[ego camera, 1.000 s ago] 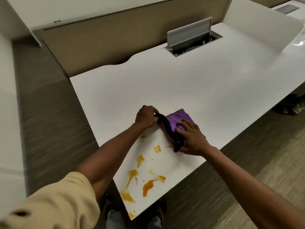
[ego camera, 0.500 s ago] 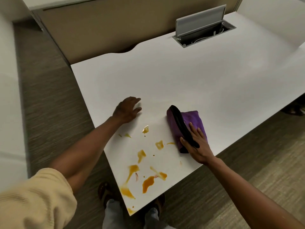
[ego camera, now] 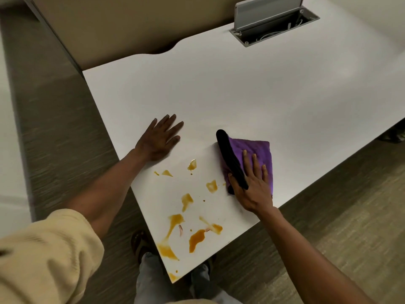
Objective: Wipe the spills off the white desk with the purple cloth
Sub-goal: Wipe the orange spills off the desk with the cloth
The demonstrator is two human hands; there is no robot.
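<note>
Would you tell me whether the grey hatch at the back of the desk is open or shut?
Open: the grey hatch has its lid tilted up, with cables visible inside.

White table point(ego camera: 252, 102), orange-amber spills point(ego camera: 196, 239) near its corner, purple cloth point(ego camera: 252, 153) with a black edge, beige sleeve point(ego camera: 43, 260).

One head-worn view looks steeply down, close over the desk point(ego camera: 241, 88) corner, facing its far partition.
</note>
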